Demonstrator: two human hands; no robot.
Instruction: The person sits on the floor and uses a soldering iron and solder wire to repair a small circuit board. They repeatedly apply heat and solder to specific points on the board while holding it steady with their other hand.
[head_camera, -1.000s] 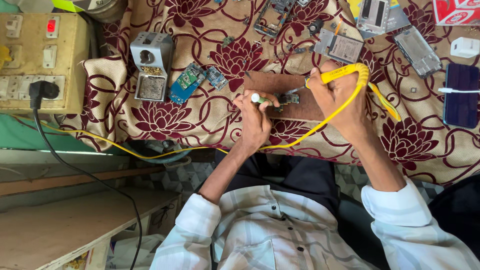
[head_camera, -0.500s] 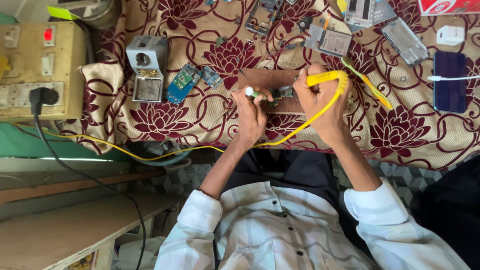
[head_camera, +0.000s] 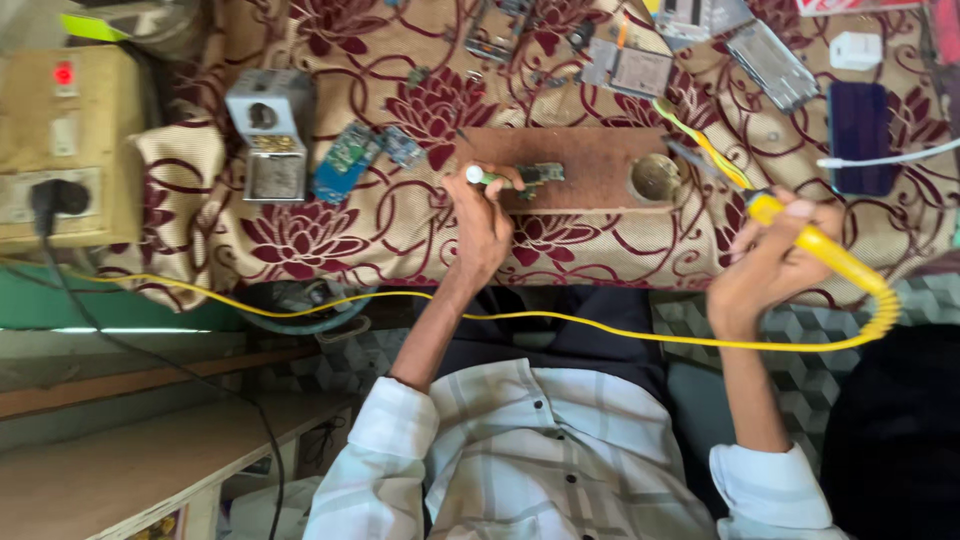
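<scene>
A checked shirt (head_camera: 540, 460) with rolled cuffs is seen nearest, at the bottom edge. A wooden shelf (head_camera: 130, 460) is seen low at near left. A yellow cord (head_camera: 480, 318) is strung across the lap, from the left under the cloth edge to the right, where it loops back up into the iron. The right hand (head_camera: 765, 270) is closed around the yellow handle of a soldering iron (head_camera: 790, 225), held off the near right edge of the bench; the tip is pointed far-left toward the block, apart from it. The left hand (head_camera: 480, 215) is closed on a small white-tipped tool (head_camera: 483, 176), fingers pinched, resting at the near edge of the wood block (head_camera: 590, 160). A small circuit board (head_camera: 540, 175) is laid on the block, just right of that tool tip; contact cannot be told. A round hollow (head_camera: 655, 178) is seen at the block's right end. The block is set on a floral cloth (head_camera: 400, 230) covering the bench. Left of the block, two small blue-green boards (head_camera: 362, 157) are laid, then a grey metal box (head_camera: 270, 130). At far left, a beige switch box (head_camera: 70, 140) is seen with a red lamp lit and a black plug (head_camera: 45, 200) seated in it. At right, a dark phone (head_camera: 860, 135) with a white cable is laid. Farther back, assorted boards and metal parts (head_camera: 640, 60) are scattered.
</scene>
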